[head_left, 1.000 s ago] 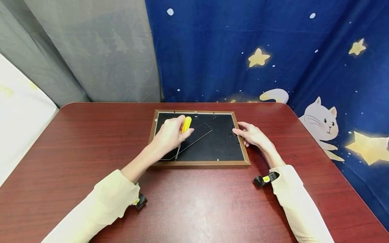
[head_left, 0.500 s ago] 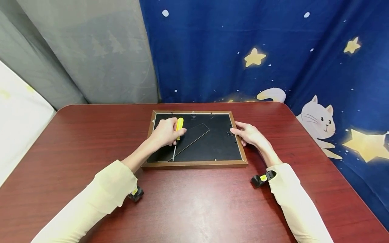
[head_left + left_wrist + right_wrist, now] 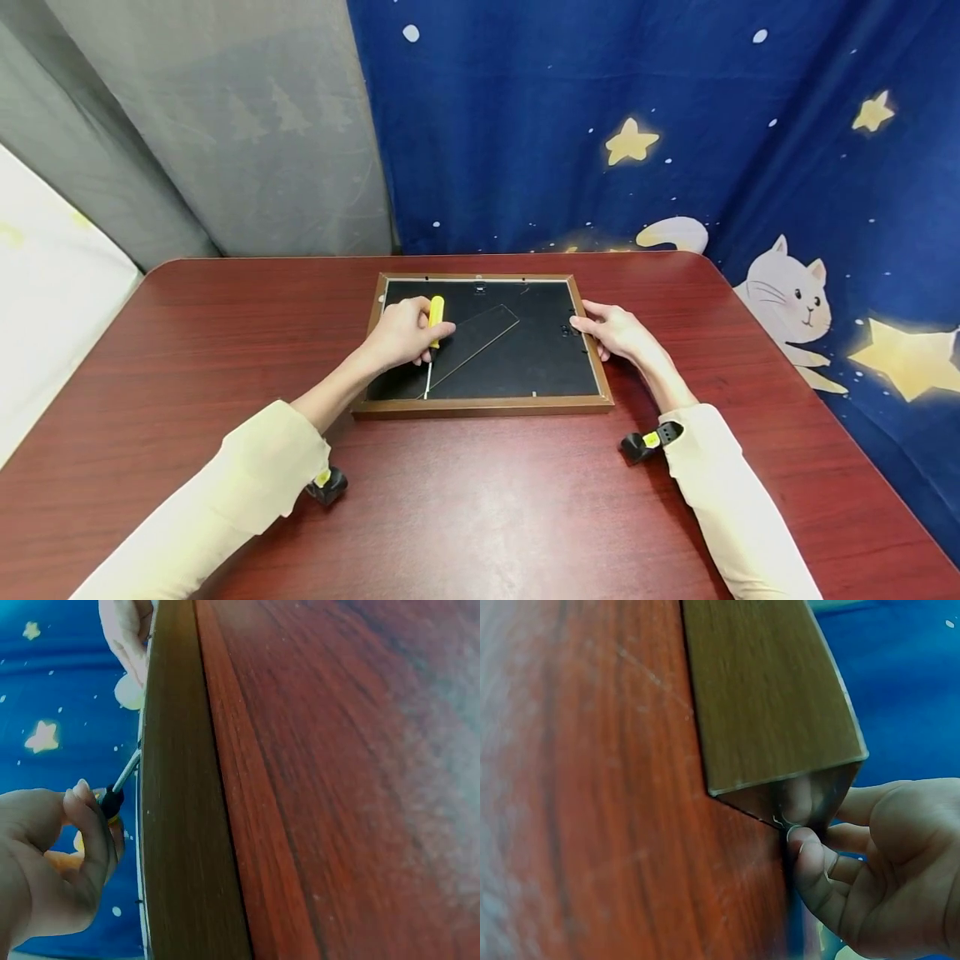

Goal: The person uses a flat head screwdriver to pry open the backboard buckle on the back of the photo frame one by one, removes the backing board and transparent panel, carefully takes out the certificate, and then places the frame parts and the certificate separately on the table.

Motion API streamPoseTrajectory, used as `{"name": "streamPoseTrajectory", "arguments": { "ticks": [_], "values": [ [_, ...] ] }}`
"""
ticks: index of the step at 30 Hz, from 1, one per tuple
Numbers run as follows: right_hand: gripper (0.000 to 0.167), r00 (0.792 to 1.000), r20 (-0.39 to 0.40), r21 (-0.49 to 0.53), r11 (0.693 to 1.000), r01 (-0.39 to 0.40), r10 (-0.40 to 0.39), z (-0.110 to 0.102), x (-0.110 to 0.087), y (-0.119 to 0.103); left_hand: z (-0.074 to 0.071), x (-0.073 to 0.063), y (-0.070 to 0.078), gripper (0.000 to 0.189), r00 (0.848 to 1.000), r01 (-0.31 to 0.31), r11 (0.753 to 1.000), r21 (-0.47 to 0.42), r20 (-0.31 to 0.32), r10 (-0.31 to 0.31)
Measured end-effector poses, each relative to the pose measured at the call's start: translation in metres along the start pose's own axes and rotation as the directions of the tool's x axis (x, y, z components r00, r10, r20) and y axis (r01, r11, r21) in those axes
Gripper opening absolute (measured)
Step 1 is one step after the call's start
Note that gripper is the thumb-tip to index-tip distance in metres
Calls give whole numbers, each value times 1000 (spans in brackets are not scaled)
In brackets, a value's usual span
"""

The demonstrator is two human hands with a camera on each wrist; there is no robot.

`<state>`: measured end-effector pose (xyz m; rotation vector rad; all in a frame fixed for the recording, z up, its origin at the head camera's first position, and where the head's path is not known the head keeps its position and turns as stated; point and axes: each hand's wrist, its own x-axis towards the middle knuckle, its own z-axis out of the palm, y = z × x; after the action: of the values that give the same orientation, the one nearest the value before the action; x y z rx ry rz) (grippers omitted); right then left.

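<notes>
A picture frame with a brown wooden rim lies face down, its black backing board upward. My left hand grips a screwdriver by its yellow handle. The shaft slants down toward me, and its tip meets the inner side of the frame's near rim, left of the middle. In the left wrist view the same hand curls around the handle, which it mostly hides. My right hand holds the frame's right side, thumb on top; the right wrist view shows fingers of that hand against the frame's end.
Small dark tabs line the inner rim, and a hanger sits at the far side. A folded stand outline crosses the board. The reddish wooden table extends around the frame. Blue and grey curtains hang behind it.
My left hand has moved left with the screwdriver, whose tip has shifted slightly left along the near rim. My right hand stays on the frame's right side. The head view has shifted slightly.
</notes>
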<state>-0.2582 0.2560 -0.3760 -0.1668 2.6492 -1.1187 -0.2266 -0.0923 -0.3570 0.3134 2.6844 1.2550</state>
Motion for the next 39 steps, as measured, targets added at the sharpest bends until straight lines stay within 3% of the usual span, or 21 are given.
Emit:
{"name": "streamPoseTrajectory", "arguments": {
  "ticks": [3, 8, 14, 21, 27, 31, 36, 39],
  "values": [
    [67, 1000, 2, 3, 1000, -6, 6, -1, 0, 0, -4, -2, -4, 28, 999, 28, 994, -108, 42, -24],
    [68, 1000, 5, 0, 1000, -18, 18, -1, 0, 0, -13, -6, -6, 25, 991, 76, 959, -272, 126, -43],
    [67, 999, 38, 98, 995, -30, 26, -1, 0, 1, -21, -11, -6, 26, 991, 48, 937, -347, 137, 0],
    [67, 998, 52, 180, 983, -29, 20, 3, -1, 2, -20, -25, 0, 23, 994, -65, 943, -327, 66, 91],
    [65, 999, 45, 184, 982, -37, 29, 3, -2, 1, -22, -39, 3, 20, 984, -168, 962, -213, 15, 175],
    [63, 999, 36, 204, 979, -33, 26, 2, -3, 1, -22, -37, 3, 19, 987, -150, 974, -171, 23, 157],
    [61, 999, 44, 217, 976, -29, 20, 3, -3, 0, -20, -29, 1, 20, 991, -111, 977, -184, 56, 123],
    [60, 999, 49, 222, 975, -29, 18, 4, -2, 0, -19, -28, 1, 20, 989, -123, 975, -187, 62, 137]
  ]
}}
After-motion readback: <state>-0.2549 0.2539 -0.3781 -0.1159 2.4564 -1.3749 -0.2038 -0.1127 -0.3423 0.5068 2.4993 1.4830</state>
